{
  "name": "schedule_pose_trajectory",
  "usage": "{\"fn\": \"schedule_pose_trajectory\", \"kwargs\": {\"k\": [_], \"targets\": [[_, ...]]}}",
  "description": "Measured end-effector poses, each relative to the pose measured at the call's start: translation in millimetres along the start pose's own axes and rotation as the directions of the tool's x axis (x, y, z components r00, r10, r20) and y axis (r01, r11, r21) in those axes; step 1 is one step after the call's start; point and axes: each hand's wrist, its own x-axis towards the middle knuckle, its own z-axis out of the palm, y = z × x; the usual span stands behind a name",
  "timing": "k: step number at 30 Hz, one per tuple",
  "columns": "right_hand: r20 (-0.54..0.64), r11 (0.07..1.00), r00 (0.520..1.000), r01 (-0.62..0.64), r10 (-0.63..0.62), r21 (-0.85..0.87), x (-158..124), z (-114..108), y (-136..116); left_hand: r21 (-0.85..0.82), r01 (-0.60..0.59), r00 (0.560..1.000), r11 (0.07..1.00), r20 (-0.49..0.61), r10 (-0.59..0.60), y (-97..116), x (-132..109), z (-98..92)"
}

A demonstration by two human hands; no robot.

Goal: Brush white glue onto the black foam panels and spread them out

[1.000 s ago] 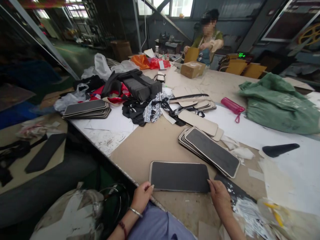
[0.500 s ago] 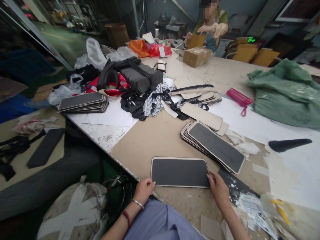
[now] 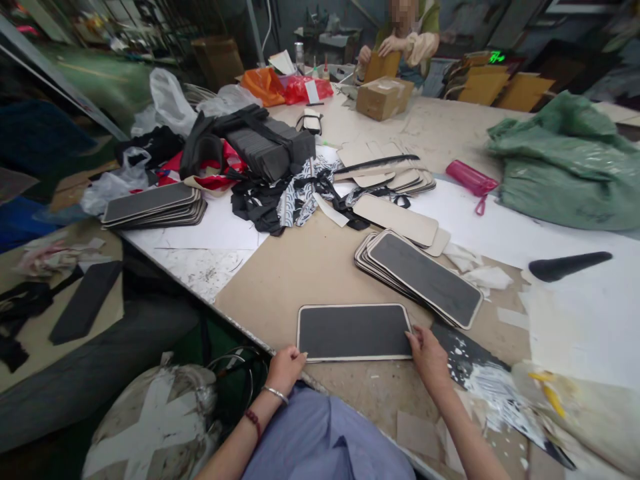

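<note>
A dark rounded panel with a pale rim [image 3: 354, 331] lies flat on the brown board [image 3: 300, 267] right in front of me. My left hand [image 3: 285, 369] rests at the panel's near left corner with its fingers curled against the edge. My right hand [image 3: 427, 351] lies on the panel's right end, fingers stretched flat over it. Just beyond, to the right, sits a fanned stack of like panels [image 3: 419, 277]. Bare tan boards [image 3: 396, 220] lie behind that stack.
Another panel stack [image 3: 153, 206] sits at the table's left edge. Black straps and foam [image 3: 267, 155] pile up in the middle, with a green bag [image 3: 565, 163] at right and a pink case [image 3: 471, 177]. A person across the table handles a cardboard piece near a box [image 3: 383, 97].
The view has tilted down and drifted, so everything sits a little higher and to the left. Both hands stay at the two ends of the dark panel.
</note>
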Motion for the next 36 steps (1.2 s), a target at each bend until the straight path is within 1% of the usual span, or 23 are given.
{"fn": "schedule_pose_trajectory", "kwargs": {"k": [6,14,20,26,33,36], "targets": [[-0.011,1.000,1.000,0.008,-0.009,-0.029,-1,5,-1,0.026,-0.021,0.999,0.999,0.033,0.020,-2,2,-1.7],[0.033,0.998,0.999,0.002,0.000,-0.060,2,4,-3,0.025,-0.018,1.000,1.000,0.023,0.018,-7,6,1.6],[0.064,0.996,0.998,0.022,-0.017,-0.085,2,2,-4,0.028,-0.005,1.000,1.000,0.011,0.005,-3,4,0.2],[0.088,0.991,0.995,0.047,-0.036,-0.129,1,2,-4,0.029,0.005,1.000,1.000,0.020,-0.006,3,0,-3.2],[0.095,0.984,0.994,0.070,-0.055,-0.166,1,2,-7,0.039,0.028,1.000,0.999,0.001,-0.028,4,1,0.4],[0.096,0.984,0.993,0.078,-0.063,-0.160,2,2,-8,0.079,0.040,0.999,0.996,-0.021,-0.039,4,-1,-5.0]]}}
